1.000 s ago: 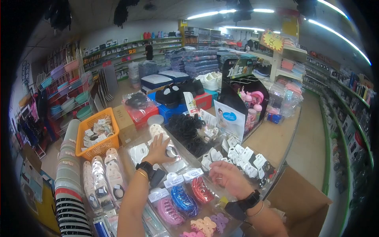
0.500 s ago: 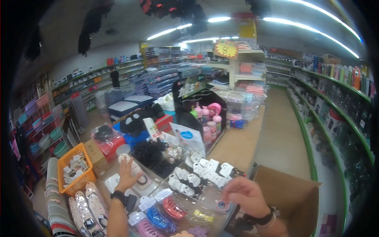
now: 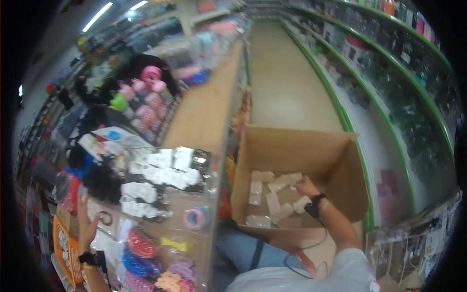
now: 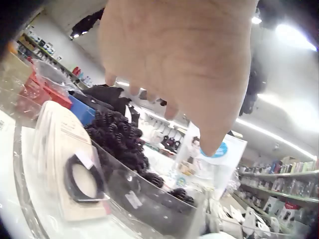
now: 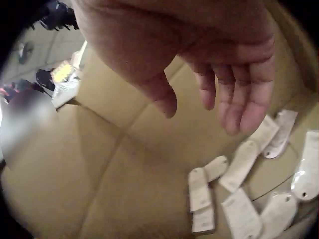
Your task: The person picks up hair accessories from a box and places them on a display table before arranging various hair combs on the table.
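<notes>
My right hand (image 3: 305,187) reaches down inside a cardboard box (image 3: 299,146) on the right. In the right wrist view its fingers hang loosely bent above several white carded packs (image 5: 239,167) on the box bottom, with nothing held. My left hand (image 3: 86,226) stays at the display counter on the left, its fingers extended. Beside it lies a card with a black hair tie (image 3: 105,217); the left wrist view shows this hair tie (image 4: 82,179) on its cream card under the raised palm. Black coiled hair ties (image 4: 117,137) fill a clear compartment beyond.
White-carded accessories (image 3: 165,170), blue and red hair claws (image 3: 141,248) and a pink-and-blue tape-like roll (image 3: 195,219) lie on the counter. An orange basket (image 3: 63,253) stands at far left. Green-edged shelves (image 3: 335,102) run along the aisle at right.
The view has swung right and down toward the cardboard box. My right hand has gone from over the counter edge down into the box. The left hand remains by the carded hair ties.
</notes>
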### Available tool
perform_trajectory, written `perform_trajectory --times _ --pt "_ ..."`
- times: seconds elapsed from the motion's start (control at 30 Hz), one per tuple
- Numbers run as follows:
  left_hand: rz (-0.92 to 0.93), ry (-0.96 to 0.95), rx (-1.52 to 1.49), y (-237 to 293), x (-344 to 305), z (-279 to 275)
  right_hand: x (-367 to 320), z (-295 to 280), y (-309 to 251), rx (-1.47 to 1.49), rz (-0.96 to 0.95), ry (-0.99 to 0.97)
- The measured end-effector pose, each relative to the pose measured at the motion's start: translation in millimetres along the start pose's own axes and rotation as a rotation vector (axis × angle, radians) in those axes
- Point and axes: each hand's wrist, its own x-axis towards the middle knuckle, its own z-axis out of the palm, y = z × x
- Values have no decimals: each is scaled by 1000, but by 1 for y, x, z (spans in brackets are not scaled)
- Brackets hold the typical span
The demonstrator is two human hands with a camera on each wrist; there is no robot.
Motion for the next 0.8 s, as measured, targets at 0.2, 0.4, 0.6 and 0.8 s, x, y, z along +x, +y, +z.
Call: perform_trajectory --times 0.2,0.4,0.6,0.8 --pt "20 -352 123 129 1 31 44 3 93 -632 246 100" --pt "-86 -612 233 169 -11 66 48 26 109 -642 449 17" --pt "-173 -612 261 181 -10 76 49 28 138 -644 651 200" --pt "-200 -584 183 166 -15 80 58 37 163 -387 691 408"
